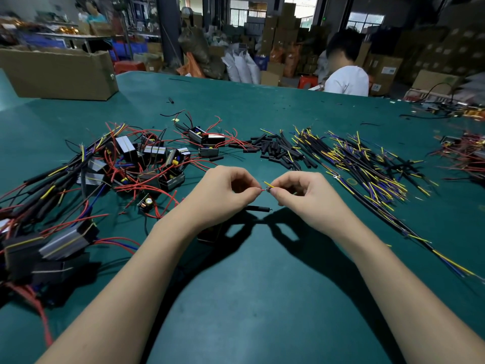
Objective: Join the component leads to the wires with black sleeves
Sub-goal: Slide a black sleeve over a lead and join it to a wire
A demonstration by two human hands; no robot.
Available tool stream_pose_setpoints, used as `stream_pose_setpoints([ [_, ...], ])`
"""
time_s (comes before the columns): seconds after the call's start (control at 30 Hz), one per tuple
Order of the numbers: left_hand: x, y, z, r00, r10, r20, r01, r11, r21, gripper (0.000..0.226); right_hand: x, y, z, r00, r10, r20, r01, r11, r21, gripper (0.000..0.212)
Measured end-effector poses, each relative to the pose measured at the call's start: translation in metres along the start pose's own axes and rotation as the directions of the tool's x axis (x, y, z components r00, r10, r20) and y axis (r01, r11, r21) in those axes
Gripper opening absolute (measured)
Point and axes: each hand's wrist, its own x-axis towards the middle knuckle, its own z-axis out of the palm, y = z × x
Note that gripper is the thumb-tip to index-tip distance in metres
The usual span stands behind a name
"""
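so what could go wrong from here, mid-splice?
The left hand and right hand pinch a tiny red-to-yellow wire joint in mid-air, so it may slip or twist loosely. A loose black sleeve lies on the green mat below, apparently not yet over the joint. The tangled component pile nearby could snag leads.

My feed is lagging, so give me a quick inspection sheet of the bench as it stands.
Surface: green mat, bare near the person.
Job's things: sleeves heaped centre; components left; wires right.
Clutter: cardboard box far left.
Grippers: left hand pinches a red lead; right hand pinches a yellow wire, tips meeting.
Cables: one sleeve lies under the hands.
Surroundings: seated person, stacked cartons behind.
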Motion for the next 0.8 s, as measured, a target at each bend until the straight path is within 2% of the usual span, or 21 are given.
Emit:
stream_pose_setpoints([
  [0.17, 0.0, 0.0, 0.005, 0.997, 0.069, -0.041, -0.07, 0.997, -0.019, 0.004, 0.0, -0.001, 0.001, 1.0, 0.004, 0.005, -0.003, 1.0, -0.017, 0.019],
  [0.33, 0.0, -0.001, 0.01, 0.994, 0.071, -0.085, -0.072, 0.997, -0.012, 0.007, -0.001, -0.004, 0.003, 0.999, -0.032, -0.032, 0.03, 0.999, -0.038, 0.017],
  [0.43, 0.001, 0.0, 0.011, 0.997, 0.03, -0.077, -0.036, 0.997, -0.075, 0.009, -0.004, -0.008, 0.007, 0.986, -0.128, -0.109, 0.112, 0.984, -0.137, 0.013],
  [0.5, 0.001, 0.003, 0.009, 0.999, -0.036, -0.036, 0.028, 0.984, -0.179, 0.012, -0.006, -0.01, 0.009, 0.96, -0.235, -0.154, 0.192, 0.948, -0.255, 0.011],
  [0.6, 0.002, 0.006, 0.004, 0.989, -0.138, 0.059, 0.15, 0.931, -0.334, 0.014, -0.008, -0.014, 0.012, 0.882, -0.442, -0.16, 0.32, 0.814, -0.484, 0.003],
  [0.7, 0.001, 0.007, -0.002, 0.972, -0.182, 0.148, 0.229, 0.868, -0.441, 0.019, -0.007, -0.016, 0.012, 0.719, -0.69, -0.084, 0.417, 0.525, -0.742, 0.007],
  [0.77, 0.001, 0.008, -0.004, 0.96, -0.193, 0.204, 0.271, 0.829, -0.49, 0.027, -0.004, -0.017, 0.01, 0.638, -0.769, -0.04, 0.43, 0.399, -0.81, 0.013],
  [0.8, 0.001, 0.007, -0.004, 0.955, -0.204, 0.217, 0.288, 0.815, -0.503, 0.029, -0.003, -0.016, 0.01, 0.621, -0.783, -0.032, 0.428, 0.373, -0.824, 0.015],
])
